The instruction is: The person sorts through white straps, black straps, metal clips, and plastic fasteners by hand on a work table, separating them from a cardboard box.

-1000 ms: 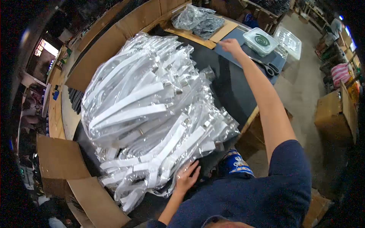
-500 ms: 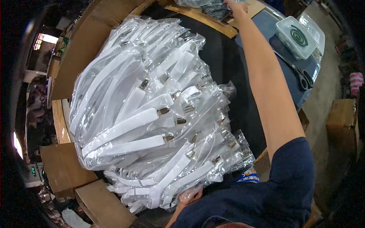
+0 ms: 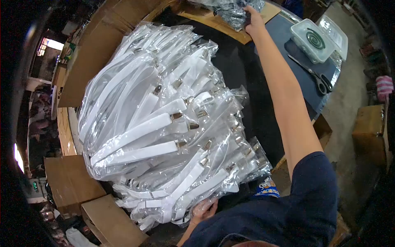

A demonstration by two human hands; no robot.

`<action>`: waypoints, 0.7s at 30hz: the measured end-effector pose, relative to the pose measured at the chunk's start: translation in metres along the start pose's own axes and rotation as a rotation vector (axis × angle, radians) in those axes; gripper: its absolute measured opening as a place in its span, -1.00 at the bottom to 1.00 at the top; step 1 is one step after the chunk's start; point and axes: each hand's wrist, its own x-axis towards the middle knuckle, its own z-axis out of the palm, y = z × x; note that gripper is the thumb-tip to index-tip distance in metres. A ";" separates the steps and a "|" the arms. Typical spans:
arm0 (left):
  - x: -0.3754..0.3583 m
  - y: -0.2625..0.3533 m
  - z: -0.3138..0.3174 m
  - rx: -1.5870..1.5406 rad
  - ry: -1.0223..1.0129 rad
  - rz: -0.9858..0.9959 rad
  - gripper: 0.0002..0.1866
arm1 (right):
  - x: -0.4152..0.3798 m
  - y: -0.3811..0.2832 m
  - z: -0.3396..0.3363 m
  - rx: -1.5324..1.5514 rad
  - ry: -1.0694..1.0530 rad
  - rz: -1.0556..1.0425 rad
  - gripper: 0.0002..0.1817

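Large heap of white elastic straps with metal clips in clear plastic bags [image 3: 164,123] fills the black tabletop, near edge under the left hand [image 3: 203,210]; smaller bundle of dark bagged items [image 3: 230,10] at the far edge, right hand [image 3: 253,20] on it.

The right hand [image 3: 254,21] is reaching to the dark bagged bundle [image 3: 232,10] (far tabletop edge), while the left hand [image 3: 203,209] is touching the heap of bagged white straps [image 3: 160,123].

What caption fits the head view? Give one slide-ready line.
Right hand reaches to dark bagged items while left hand rests at a heap of bagged white suspenders.
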 end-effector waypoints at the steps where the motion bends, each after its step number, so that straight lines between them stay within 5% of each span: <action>1: -0.004 -0.003 0.001 -0.031 -0.012 -0.039 -0.70 | -0.011 -0.009 0.002 -0.005 0.001 -0.006 -0.77; 7: -0.006 -0.010 0.009 0.049 0.096 0.123 -0.77 | -0.181 -0.104 0.040 -0.226 0.059 0.054 -0.63; 11: -0.007 -0.011 0.009 -0.011 0.100 0.132 -0.81 | -0.243 -0.170 0.001 -0.468 -0.056 0.210 -0.69; 14: -0.005 -0.007 0.008 -0.063 0.118 0.148 -0.81 | -0.271 -0.189 -0.023 -0.700 -0.079 0.127 -0.66; 15: -0.006 -0.006 0.008 -0.064 0.126 0.152 -0.82 | -0.270 -0.196 -0.040 -0.716 -0.084 0.301 -0.64; 17: -0.004 0.002 0.005 -0.085 0.171 0.182 -0.83 | -0.277 -0.197 -0.050 -1.063 -0.109 0.211 -0.54; 18: -0.005 0.001 0.006 -0.069 0.186 0.189 -0.83 | -0.279 -0.185 -0.051 -1.365 0.060 0.037 -0.44; 19: -0.006 -0.001 0.007 -0.063 0.192 0.205 -0.83 | -0.287 -0.192 -0.040 -1.448 -0.121 0.147 -0.37; 21: -0.008 -0.007 0.010 -0.063 0.202 0.218 -0.83 | -0.282 -0.182 -0.049 -1.503 -0.186 -0.062 -0.38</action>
